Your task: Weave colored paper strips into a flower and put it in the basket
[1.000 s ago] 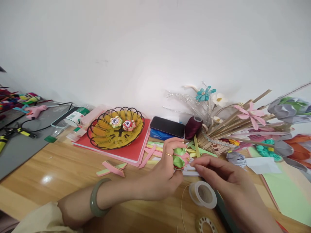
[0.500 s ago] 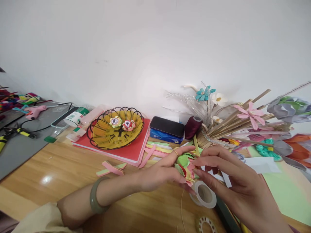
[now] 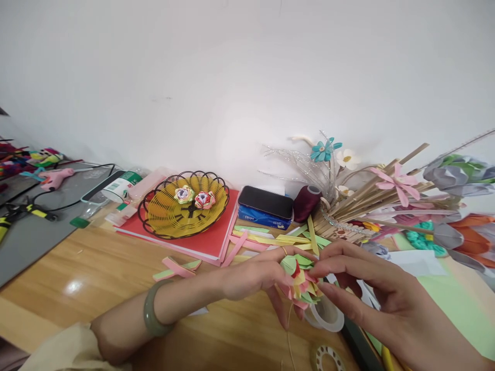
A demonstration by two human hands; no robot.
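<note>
A folded paper flower (image 3: pixel 301 281) in green, pink, yellow and red is held between my two hands above the wooden table. My left hand (image 3: pixel 266 278), with a ring and a bangle at the wrist, grips it from the left side. From the right, the fingertips of my right hand (image 3: pixel 371 288) pinch at its petals. A thin string (image 3: pixel 290 340) hangs below the flower. Just behind and under it stands a translucent tape roll (image 3: pixel 332 315), partly hidden by the flower. Loose paper strips (image 3: pixel 266 237) lie behind my hands.
A yellow woven basket (image 3: pixel 162 214) holding two small paper flowers rests on red paper (image 3: pixel 228 221). A phone (image 3: pixel 266 201) lies on a blue tissue pack. To the right are a maroon thread spool (image 3: pixel 307 202) and craft flowers (image 3: pixel 398 183). Pliers (image 3: pixel 34 208) and a pink glue gun (image 3: pixel 57 178) lie left.
The flower has turned in my hands and sits slightly lower, showing more green petals underneath. My left fingers have shifted their hold around it, and my right hand has moved slightly downward.
</note>
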